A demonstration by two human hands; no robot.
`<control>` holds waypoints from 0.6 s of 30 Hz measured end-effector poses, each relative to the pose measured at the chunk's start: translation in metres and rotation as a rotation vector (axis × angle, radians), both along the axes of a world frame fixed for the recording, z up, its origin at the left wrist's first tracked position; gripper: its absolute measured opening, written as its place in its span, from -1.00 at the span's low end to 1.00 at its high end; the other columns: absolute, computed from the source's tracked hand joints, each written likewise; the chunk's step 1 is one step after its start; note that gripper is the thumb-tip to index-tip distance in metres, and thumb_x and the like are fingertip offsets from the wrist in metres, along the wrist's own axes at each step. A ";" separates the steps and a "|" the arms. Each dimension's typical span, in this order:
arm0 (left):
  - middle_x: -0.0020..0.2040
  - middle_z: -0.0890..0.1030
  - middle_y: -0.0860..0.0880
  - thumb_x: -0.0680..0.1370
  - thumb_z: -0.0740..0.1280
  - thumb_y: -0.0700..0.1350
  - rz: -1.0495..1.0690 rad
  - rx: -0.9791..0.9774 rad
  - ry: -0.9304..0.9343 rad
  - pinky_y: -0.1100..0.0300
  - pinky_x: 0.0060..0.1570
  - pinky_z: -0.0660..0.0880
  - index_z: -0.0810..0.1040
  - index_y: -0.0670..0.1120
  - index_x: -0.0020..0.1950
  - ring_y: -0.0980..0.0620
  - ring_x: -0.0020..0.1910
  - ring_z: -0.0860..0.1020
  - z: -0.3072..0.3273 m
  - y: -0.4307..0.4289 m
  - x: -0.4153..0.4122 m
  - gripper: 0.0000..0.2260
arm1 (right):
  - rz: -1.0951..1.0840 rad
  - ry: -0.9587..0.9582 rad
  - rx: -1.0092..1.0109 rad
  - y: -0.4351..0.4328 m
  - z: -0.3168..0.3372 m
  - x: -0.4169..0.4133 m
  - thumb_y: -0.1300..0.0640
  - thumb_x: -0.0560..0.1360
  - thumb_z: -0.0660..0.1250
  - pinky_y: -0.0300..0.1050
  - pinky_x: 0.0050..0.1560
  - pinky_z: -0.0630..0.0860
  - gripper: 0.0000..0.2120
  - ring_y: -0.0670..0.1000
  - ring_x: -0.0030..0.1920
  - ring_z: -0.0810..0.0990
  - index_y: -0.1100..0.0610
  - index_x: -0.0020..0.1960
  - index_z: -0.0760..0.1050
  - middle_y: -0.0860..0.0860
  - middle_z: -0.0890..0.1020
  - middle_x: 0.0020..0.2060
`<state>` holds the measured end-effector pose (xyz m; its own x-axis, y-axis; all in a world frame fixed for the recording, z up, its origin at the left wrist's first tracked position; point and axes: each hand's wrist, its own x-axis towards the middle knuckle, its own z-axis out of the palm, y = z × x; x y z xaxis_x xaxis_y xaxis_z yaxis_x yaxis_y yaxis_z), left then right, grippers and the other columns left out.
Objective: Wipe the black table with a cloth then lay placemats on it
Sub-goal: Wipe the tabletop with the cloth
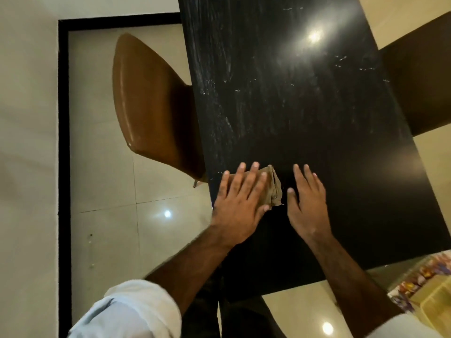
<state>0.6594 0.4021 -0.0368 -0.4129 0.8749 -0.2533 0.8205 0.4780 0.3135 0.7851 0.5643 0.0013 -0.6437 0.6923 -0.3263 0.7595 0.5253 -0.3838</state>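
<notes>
The black table (pixel 305 106) runs away from me, streaked with pale smears on its left and far parts. A folded brown cloth (pixel 274 189) lies near the table's left front edge. My left hand (pixel 240 203) presses flat on the cloth, fingers spread, covering most of it. My right hand (pixel 308 201) rests flat on the bare tabletop just to the right of the cloth, fingers apart, holding nothing. A stack of colourful patterned placemats (pixel 424 276) shows at the lower right, off the table.
A brown chair (pixel 146 98) stands tucked against the table's left side. Another brown chair (pixel 422 81) sits at the right side. Glossy cream floor tiles (pixel 109 191) surround the table. A yellowish container (pixel 436 306) sits by the placemats.
</notes>
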 end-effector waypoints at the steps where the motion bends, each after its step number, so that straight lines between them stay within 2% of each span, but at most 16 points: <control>1: 0.73 -0.48 -0.02 0.76 -0.06 0.33 -0.012 -0.035 -0.018 -0.34 0.69 -0.22 -0.35 0.07 0.76 -0.16 0.72 -0.43 -0.005 0.013 0.002 -0.28 | -0.015 -0.063 0.021 0.004 -0.003 0.006 0.01 0.76 0.22 0.23 0.75 0.05 -0.37 0.10 0.77 -0.03 -0.07 0.77 0.10 0.01 0.09 0.78; 3: 0.74 -0.46 -0.01 0.78 -0.09 0.27 -0.016 -0.090 0.002 -0.33 0.69 -0.18 -0.34 0.10 0.76 -0.17 0.72 -0.42 -0.017 0.024 0.001 -0.35 | -0.006 -0.140 0.051 0.012 -0.009 0.012 -0.04 0.75 0.25 0.22 0.74 0.06 -0.34 0.15 0.77 -0.03 -0.04 0.78 0.09 0.04 0.08 0.78; 6: 0.79 -0.31 -0.03 0.79 -0.07 0.24 0.036 -0.065 0.087 -0.32 0.71 -0.11 -0.24 0.09 0.79 -0.19 0.77 -0.27 -0.023 0.021 -0.013 -0.37 | 0.038 -0.187 0.053 0.021 -0.015 0.013 -0.14 0.74 0.21 0.21 0.71 0.09 -0.33 0.19 0.75 -0.02 -0.04 0.78 0.08 0.05 0.08 0.77; 10: 0.81 -0.13 -0.06 0.78 -0.08 0.24 0.198 -0.067 0.171 -0.33 0.71 -0.01 -0.11 0.08 0.81 -0.21 0.78 -0.11 -0.020 0.045 -0.077 -0.39 | 0.076 -0.226 0.152 0.019 -0.024 0.016 -0.24 0.73 0.14 0.23 0.67 0.20 -0.34 0.21 0.73 0.04 -0.07 0.77 0.13 0.06 0.09 0.77; 15: 0.82 -0.08 -0.06 0.78 -0.14 0.24 0.330 -0.083 0.177 -0.31 0.72 -0.05 -0.08 0.06 0.81 -0.22 0.78 -0.11 -0.013 0.077 -0.187 -0.40 | 0.110 -0.220 0.171 0.024 -0.023 0.019 -0.26 0.74 0.10 0.22 0.63 0.28 -0.35 0.21 0.74 0.04 -0.10 0.77 0.11 0.04 0.06 0.77; 18: 0.81 -0.06 -0.10 0.79 -0.12 0.22 0.333 -0.111 0.202 -0.33 0.71 -0.02 -0.07 0.03 0.81 -0.24 0.78 -0.09 -0.009 0.084 -0.193 -0.40 | 0.117 -0.210 0.140 0.025 -0.021 0.019 -0.26 0.74 0.11 0.23 0.58 0.36 -0.35 0.21 0.73 0.04 -0.12 0.77 0.10 0.01 0.05 0.77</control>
